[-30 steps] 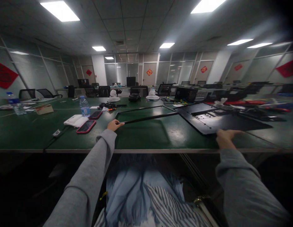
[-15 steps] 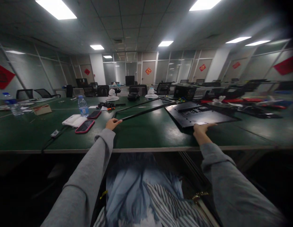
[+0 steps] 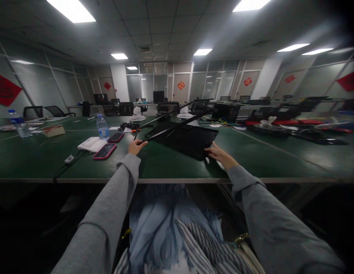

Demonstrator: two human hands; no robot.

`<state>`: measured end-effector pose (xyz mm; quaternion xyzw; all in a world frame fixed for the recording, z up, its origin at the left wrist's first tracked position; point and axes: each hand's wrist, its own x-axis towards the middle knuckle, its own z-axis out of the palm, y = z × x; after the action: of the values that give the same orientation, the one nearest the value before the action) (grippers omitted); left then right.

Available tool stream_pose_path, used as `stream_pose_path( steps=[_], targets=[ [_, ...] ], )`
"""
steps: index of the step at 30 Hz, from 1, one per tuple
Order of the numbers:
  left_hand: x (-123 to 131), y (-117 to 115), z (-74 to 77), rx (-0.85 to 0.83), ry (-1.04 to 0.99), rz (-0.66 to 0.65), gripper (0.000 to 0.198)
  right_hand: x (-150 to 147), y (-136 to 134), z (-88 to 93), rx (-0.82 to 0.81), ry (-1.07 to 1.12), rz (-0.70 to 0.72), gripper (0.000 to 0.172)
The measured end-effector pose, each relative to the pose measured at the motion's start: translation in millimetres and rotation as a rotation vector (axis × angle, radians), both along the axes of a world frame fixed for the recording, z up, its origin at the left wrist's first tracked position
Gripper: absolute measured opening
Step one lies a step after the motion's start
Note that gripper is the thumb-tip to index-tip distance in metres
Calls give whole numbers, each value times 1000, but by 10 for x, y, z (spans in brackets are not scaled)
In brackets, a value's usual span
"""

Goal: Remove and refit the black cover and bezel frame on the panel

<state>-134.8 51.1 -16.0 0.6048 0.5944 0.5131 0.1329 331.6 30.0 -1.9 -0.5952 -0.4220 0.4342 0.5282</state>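
My left hand (image 3: 136,147) pinches the near corner of a thin black monitor bezel (image 3: 177,126), which slants up and away to the right above the table. At the right, my right hand (image 3: 221,155) grips the near right edge of a flat black monitor panel (image 3: 191,142). Part of the panel lies below and behind the raised bezel, with its dark face towards me. Some fingers of the right hand are hidden under the panel's edge.
Left on the green table (image 3: 259,161) are a water bottle (image 3: 102,127), an open notebook (image 3: 92,144), a phone (image 3: 104,151) and a cable (image 3: 68,160). Small white fans (image 3: 137,115), a black box (image 3: 226,113) and a dark tray (image 3: 272,128) stand farther back.
My right hand has brought the panel left, under the bezel, and the panel's face with fittings no longer shows. The bezel's far end has risen; my left hand keeps its hold.
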Motion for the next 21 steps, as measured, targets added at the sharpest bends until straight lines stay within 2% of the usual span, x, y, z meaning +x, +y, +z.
stream_pose_path(
  steps=[3, 4, 6, 8, 9, 12, 15, 17, 19, 21],
  targets=[
    [7, -53, 12, -2, 50, 12, 44, 236, 126, 46, -62, -91, 99, 77],
    [9, -69, 13, -1, 71, 19, 43, 298, 170, 73, -28, -140, 69, 68],
    [18, -100, 16, 6, 126, 34, 44, 371, 248, 149, 88, -196, -76, 47],
    [38, -133, 26, 22, 194, 54, 43, 384, 295, 255, 189, -122, -156, 26],
    [51, -151, 35, 34, 231, 62, 43, 375, 305, 312, 212, -40, -131, 25],
    [90, -204, 73, 73, 323, 83, 42, 335, 300, 449, 201, 168, 66, 29],
    [118, -233, 107, 90, 382, 80, 41, 314, 295, 439, 192, 103, 159, 12],
    [139, -229, 117, 85, 421, 68, 40, 310, 311, 336, 189, -56, 75, 13],
    [167, -210, 118, 57, 462, 56, 40, 309, 333, 187, 204, -260, -82, 17],
    [199, -187, 113, 16, 496, 46, 40, 307, 349, 38, 239, -508, -183, 25]
  ],
)
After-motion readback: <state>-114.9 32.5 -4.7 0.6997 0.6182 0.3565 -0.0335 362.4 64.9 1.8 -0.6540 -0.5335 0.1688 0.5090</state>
